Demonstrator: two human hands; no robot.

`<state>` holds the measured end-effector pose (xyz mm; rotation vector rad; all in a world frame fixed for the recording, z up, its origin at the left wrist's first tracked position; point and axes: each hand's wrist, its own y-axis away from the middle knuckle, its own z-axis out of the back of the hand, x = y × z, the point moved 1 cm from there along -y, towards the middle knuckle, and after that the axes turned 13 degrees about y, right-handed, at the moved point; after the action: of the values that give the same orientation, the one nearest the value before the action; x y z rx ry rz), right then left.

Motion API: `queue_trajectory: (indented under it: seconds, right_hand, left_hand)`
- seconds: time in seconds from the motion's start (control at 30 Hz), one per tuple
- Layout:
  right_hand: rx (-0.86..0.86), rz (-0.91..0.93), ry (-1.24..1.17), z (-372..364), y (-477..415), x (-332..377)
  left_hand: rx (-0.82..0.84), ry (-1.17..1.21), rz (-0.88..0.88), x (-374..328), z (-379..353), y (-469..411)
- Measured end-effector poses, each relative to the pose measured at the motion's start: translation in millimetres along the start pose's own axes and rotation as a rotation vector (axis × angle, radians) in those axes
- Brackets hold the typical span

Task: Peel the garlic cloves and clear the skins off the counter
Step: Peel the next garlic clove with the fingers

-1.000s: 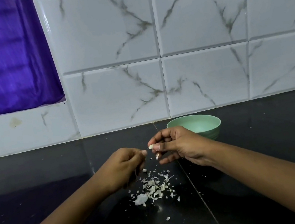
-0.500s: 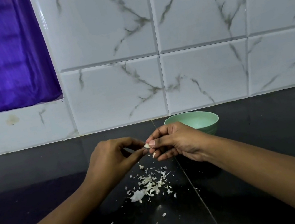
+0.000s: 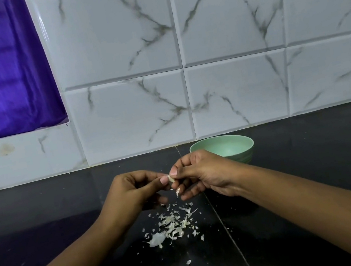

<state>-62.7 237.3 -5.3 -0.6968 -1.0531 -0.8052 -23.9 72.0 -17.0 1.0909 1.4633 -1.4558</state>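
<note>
Garlic clove [image 3: 171, 178]: pinch grip from my right hand [image 3: 202, 172] and left hand [image 3: 131, 193], held over skins [image 3: 173, 225] so scraps gather.

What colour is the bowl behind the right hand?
The bowl is pale mint green; the head view, the only one, shows it.
</note>
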Motion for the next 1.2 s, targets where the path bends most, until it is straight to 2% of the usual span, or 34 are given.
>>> queue_trajectory:
  seconds: [0.37,0.53,0.7,0.8,0.9,1.07,1.2]
  right_hand:
    - [-0.056,-0.027,0.070,1.5,1.1,0.9]
    - [-0.039,-0.002,0.269,10.2,3.8,4.7]
    - [-0.192,0.125,0.269,17.0,7.6,15.7]
    - [-0.250,0.176,0.353,15.1,8.4,16.6]
    - [-0.213,0.173,0.339,10.7,4.7,11.6]
    - [-0.037,0.096,0.261,9.0,4.3,8.0]
    - [-0.031,0.102,0.173,11.4,4.6,8.5]
  left_hand:
    - [-0.050,0.126,0.071,-0.6,-0.7,-0.5]
    - [-0.053,0.143,0.110,-2.2,0.7,-0.3]
    - [-0.063,0.158,0.113,-4.3,2.4,-0.4]
    - [-0.062,0.156,0.105,-5.5,1.9,0.0]
    - [-0.063,0.152,0.106,-5.7,2.3,0.2]
    - [-0.054,0.114,0.111,-5.3,3.5,-0.3]
    - [-0.051,0.083,0.108,-4.5,4.6,-0.8]
